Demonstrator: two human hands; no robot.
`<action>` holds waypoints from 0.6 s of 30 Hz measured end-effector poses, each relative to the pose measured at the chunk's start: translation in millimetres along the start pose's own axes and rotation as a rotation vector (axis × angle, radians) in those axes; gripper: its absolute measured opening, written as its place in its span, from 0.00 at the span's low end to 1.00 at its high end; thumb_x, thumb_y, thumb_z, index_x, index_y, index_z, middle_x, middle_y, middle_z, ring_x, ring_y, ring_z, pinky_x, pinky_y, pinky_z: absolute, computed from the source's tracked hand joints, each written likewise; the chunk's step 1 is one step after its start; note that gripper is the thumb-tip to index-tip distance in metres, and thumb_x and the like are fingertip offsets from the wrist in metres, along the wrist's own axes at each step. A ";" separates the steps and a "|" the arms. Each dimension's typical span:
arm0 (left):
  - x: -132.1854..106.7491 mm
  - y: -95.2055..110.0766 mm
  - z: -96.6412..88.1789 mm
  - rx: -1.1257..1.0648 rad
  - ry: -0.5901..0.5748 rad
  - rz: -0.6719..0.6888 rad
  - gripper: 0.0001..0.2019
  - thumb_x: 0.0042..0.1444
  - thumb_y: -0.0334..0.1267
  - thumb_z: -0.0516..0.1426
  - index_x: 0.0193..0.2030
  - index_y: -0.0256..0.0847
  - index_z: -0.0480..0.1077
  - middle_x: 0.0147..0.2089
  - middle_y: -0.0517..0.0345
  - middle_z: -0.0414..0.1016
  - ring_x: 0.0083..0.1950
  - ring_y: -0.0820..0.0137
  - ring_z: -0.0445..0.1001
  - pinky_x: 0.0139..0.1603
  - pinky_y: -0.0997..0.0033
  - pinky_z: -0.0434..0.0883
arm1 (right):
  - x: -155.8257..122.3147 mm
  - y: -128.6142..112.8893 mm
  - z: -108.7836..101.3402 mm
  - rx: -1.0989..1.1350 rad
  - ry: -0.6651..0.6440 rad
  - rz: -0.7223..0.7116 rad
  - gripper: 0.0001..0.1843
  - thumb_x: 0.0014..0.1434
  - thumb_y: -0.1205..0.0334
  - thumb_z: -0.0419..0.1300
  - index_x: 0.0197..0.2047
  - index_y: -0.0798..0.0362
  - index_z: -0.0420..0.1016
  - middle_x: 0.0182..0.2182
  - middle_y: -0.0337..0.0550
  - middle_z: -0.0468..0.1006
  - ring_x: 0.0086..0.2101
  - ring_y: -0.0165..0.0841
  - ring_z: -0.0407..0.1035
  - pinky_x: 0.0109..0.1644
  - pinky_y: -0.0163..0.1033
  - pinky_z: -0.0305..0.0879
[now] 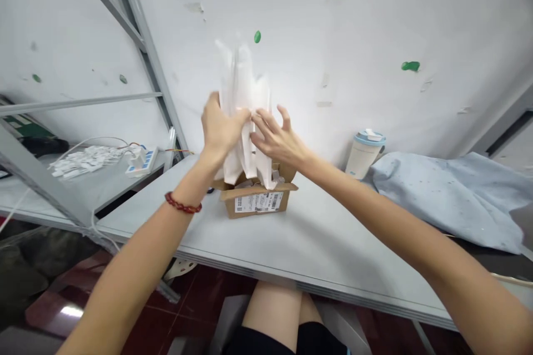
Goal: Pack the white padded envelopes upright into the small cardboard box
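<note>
A bundle of folded white paper or film [245, 94] stands upright above an open cardboard box [258, 202], its lower end reaching into the box. The box has a barcode label on its front and sits on a pale grey table [316, 238]. My left hand [222, 130] grips the front of the white bundle, and a red bead bracelet circles that wrist. My right hand [275, 136] has its fingers spread, with the fingertips at the bundle's right side. Whatever lies deep inside the box is hidden.
A white cup with a blue lid [363, 155] and a crumpled pale blue cloth [445, 199] lie to the right. On a lower left shelf are a power strip [141, 161] and a heap of small white items with wires [85, 161]. A grey metal frame [145, 50] stands at left, before a white wall.
</note>
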State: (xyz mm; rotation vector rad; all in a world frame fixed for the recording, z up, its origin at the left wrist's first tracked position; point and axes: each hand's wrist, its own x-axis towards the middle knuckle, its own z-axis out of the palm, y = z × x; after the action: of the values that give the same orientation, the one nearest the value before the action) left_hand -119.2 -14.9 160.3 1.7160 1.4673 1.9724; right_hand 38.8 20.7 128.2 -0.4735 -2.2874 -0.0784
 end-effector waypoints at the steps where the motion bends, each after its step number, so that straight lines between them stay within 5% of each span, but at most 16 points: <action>1: -9.6 -10.1 1.4 0.000 0.018 -0.016 0.19 0.49 0.36 0.64 0.48 0.40 0.69 0.53 0.53 0.76 0.58 0.56 0.74 0.64 0.58 0.70 | -8.8 2.7 11.9 0.004 0.012 0.021 0.12 0.63 0.70 0.52 0.42 0.46 0.73 0.61 0.45 0.71 0.70 0.48 0.52 0.73 0.73 0.28; 4: -33.9 -29.6 8.0 -0.037 0.002 -0.112 0.19 0.51 0.40 0.65 0.48 0.38 0.70 0.51 0.50 0.77 0.55 0.56 0.76 0.59 0.58 0.73 | -29.0 6.7 35.7 0.014 0.188 0.214 0.20 0.62 0.67 0.53 0.57 0.50 0.68 0.68 0.55 0.60 0.72 0.50 0.44 0.73 0.69 0.36; 7: -42.5 -32.9 10.6 -0.160 -0.179 -0.263 0.23 0.51 0.42 0.66 0.51 0.37 0.69 0.52 0.47 0.77 0.55 0.56 0.77 0.57 0.58 0.75 | -32.1 5.5 39.1 0.273 0.243 0.548 0.33 0.60 0.57 0.59 0.67 0.54 0.58 0.67 0.60 0.60 0.70 0.51 0.49 0.70 0.66 0.50; 10: -34.1 -33.1 2.8 -0.280 -0.413 -0.415 0.30 0.48 0.44 0.70 0.56 0.38 0.69 0.54 0.44 0.78 0.55 0.53 0.78 0.54 0.56 0.77 | -24.8 5.3 30.7 0.688 0.150 0.876 0.30 0.59 0.46 0.59 0.61 0.51 0.66 0.62 0.54 0.68 0.62 0.49 0.62 0.65 0.60 0.62; 13: -20.5 -40.5 -9.4 -0.324 -0.689 -0.489 0.41 0.42 0.46 0.74 0.62 0.40 0.67 0.55 0.42 0.78 0.58 0.49 0.77 0.54 0.54 0.77 | -19.8 8.4 23.1 0.953 0.141 1.049 0.27 0.56 0.42 0.63 0.53 0.48 0.72 0.57 0.51 0.72 0.57 0.47 0.67 0.57 0.55 0.71; 15: -15.3 -48.2 -13.3 -0.325 -0.838 -0.434 0.44 0.40 0.45 0.75 0.65 0.41 0.67 0.57 0.42 0.77 0.59 0.48 0.76 0.56 0.52 0.76 | -19.9 11.1 21.5 1.023 0.120 1.106 0.29 0.52 0.40 0.66 0.51 0.48 0.73 0.49 0.52 0.76 0.50 0.47 0.72 0.52 0.54 0.74; 18: -17.2 -58.8 -9.6 -0.302 -0.910 -0.316 0.41 0.43 0.47 0.74 0.64 0.42 0.69 0.61 0.45 0.75 0.61 0.50 0.74 0.60 0.52 0.74 | -22.9 15.4 24.2 1.074 0.057 1.118 0.32 0.49 0.36 0.68 0.48 0.51 0.75 0.39 0.54 0.79 0.43 0.50 0.75 0.47 0.57 0.75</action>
State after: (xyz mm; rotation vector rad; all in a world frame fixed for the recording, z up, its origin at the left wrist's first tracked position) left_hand -148.4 -1.3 107.4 1.7284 0.9556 0.9493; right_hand 41.8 32.8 93.7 -1.0004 -1.3952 1.5303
